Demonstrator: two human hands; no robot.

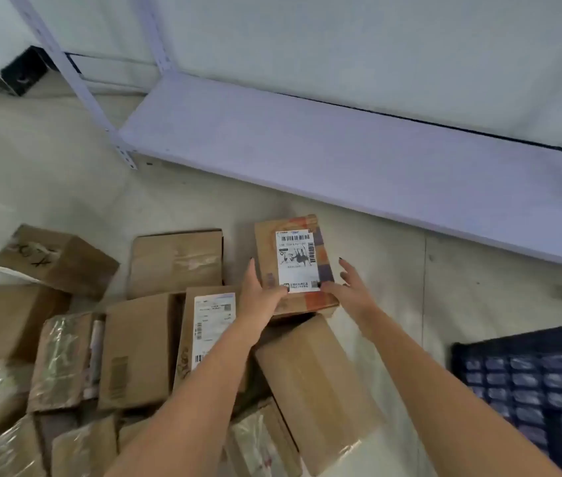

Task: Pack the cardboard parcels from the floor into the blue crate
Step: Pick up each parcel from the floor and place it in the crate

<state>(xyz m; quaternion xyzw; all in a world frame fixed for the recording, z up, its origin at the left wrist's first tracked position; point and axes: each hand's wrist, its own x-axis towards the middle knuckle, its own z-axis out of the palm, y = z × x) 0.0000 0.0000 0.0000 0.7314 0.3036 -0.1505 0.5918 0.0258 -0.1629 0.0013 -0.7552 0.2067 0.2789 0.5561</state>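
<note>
A small cardboard parcel [295, 259] with a white shipping label sits tilted on top of a larger plain parcel [310, 373]. My left hand [259, 294] grips its near left corner, thumb on top and fingers along the left side. My right hand [348, 287] is at its near right corner; the thumb rests on the top edge and the fingers are spread straight beside the box. The blue crate [527, 373], a dark lattice, stands on the floor at the lower right, partly out of frame. Several more parcels [135, 349] lie piled to the left.
A low white metal shelf [307, 149] runs across the floor behind the parcels, with its upright post [66, 70] at the left. A dark block [21, 70] sits at the far left by the wall. Bare floor [393, 270] lies between the pile and the crate.
</note>
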